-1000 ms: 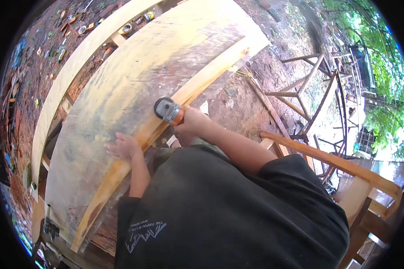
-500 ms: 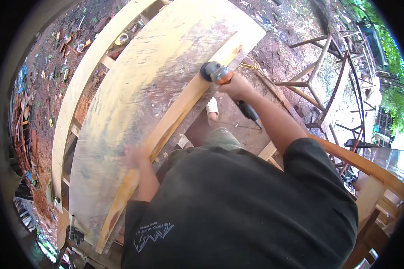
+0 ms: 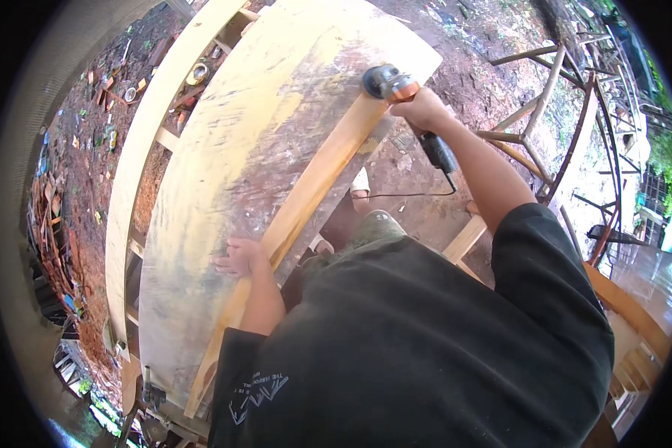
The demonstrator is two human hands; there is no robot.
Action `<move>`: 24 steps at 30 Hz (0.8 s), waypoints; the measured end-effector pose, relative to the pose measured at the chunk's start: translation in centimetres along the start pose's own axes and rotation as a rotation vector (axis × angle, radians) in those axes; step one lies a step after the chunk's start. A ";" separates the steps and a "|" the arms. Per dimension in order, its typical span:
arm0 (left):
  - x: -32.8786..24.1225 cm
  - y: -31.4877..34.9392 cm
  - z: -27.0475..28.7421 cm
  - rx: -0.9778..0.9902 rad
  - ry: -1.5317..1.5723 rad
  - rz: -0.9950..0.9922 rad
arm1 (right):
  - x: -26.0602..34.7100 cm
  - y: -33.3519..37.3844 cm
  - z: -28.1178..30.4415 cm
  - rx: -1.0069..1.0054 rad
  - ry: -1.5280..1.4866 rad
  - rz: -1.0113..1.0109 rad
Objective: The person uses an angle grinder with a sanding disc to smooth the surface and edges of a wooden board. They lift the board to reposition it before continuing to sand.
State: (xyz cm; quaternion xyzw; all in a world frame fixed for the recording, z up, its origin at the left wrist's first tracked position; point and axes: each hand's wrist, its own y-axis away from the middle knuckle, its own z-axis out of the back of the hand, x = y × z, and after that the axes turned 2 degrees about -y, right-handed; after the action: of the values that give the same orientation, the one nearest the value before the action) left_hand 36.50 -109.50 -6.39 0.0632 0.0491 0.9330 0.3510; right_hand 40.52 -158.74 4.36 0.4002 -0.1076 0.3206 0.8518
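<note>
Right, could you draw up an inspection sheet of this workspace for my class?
Surface: wooden board, patchy yellow and brown.
Job's things: long wooden plank on the board; orange angle grinder at its far end.
Clutter: wood scraps on the ground at left.
Hands: right hand grips the angle grinder; left hand spread on the board at the plank's edge.
Cables: dark cord trailing from the grinder's handle.
Surroundings: curved rail at left, bare frames and foliage at right.

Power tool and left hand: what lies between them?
The head view shows a wooden strip between the power tool and left hand.
</note>
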 end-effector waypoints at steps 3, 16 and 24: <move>-0.2 -0.3 -0.3 -0.039 -0.023 -0.014 | -3.3 -4.2 1.5 -0.010 -0.032 -0.001; 0.0 -0.7 -0.4 -0.019 0.002 0.038 | -4.5 -2.6 2.7 -0.092 -0.080 -0.090; 0.5 -1.1 -0.9 -0.008 -0.011 -0.012 | -0.6 4.7 -6.0 -0.025 -0.085 0.073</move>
State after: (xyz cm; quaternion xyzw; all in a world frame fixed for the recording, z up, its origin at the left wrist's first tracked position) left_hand 36.73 -108.42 -7.35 0.0665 0.0436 0.9307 0.3569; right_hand 36.64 -152.32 2.98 0.3987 -0.1621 0.3326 0.8391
